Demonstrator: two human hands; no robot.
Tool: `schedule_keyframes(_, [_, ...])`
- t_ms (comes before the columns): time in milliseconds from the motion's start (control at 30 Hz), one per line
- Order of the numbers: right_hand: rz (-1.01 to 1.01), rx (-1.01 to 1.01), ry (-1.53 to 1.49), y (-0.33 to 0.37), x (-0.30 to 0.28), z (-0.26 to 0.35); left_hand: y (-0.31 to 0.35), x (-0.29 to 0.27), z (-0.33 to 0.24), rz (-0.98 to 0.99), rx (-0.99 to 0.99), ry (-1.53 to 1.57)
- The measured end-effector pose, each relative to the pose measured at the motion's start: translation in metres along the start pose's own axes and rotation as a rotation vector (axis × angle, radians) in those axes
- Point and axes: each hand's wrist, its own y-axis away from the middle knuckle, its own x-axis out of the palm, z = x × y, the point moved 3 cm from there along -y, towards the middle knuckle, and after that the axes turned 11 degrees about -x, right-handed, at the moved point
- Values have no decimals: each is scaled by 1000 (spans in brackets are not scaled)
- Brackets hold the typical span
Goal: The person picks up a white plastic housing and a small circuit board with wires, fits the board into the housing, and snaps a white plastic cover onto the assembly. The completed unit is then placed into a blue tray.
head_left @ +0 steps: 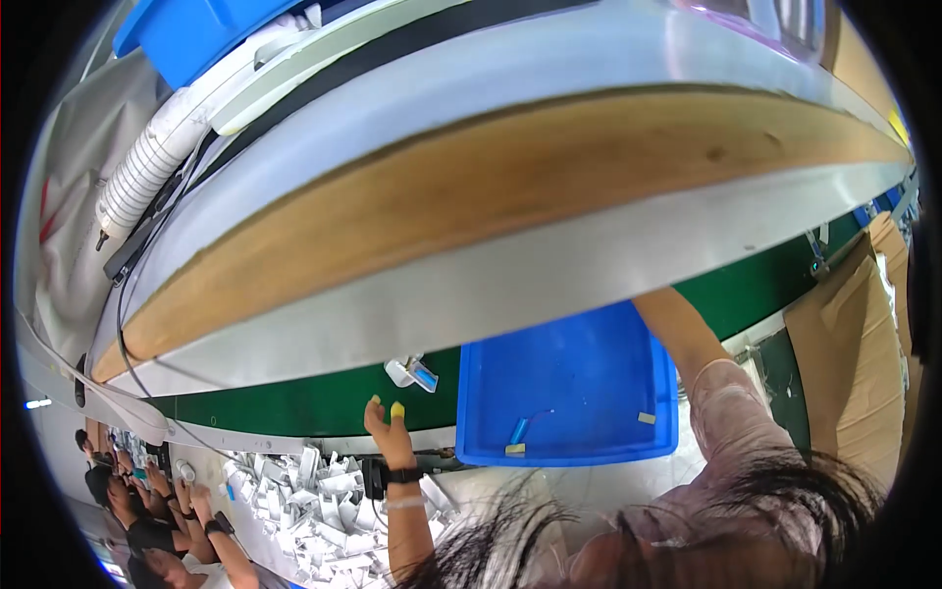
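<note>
My left hand [391,432] is raised at the near edge of the green work surface [324,401], fingers apart and nothing in them. Yellow covers sit on two of its fingertips, and a dark band circles the wrist. Just beyond the fingertips lies a white plastic part [400,372] with a blue cylinder [424,378] at it. My right forearm [682,329] reaches over the right side of a blue tray [471,402]; the shelf edge hides that hand. Inside the tray are a small blue cylinder with a thin wire [519,430] and a yellowish piece [515,449].
A wood-edged shelf [510,182] spans the view above the work surface. Many white plastic parts [324,506] are heaped at lower left. Cardboard [849,344] stands at right. A dark cable [122,319] hangs at left, and other people [147,520] sit farther left.
</note>
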Motion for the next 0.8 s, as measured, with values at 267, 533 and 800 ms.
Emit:
schedule_keyframes(267, [9, 490, -476, 9, -12, 19, 93, -45, -44, 172, -185, 347])
schedule_keyframes(533, [103, 757, -1226, 77, -55, 96, 199, 8, -108, 577, 3, 411])
schedule_keyframes(800, [106, 898, -1672, 200, -100, 252, 301, 38, -200, 406, 867, -311])
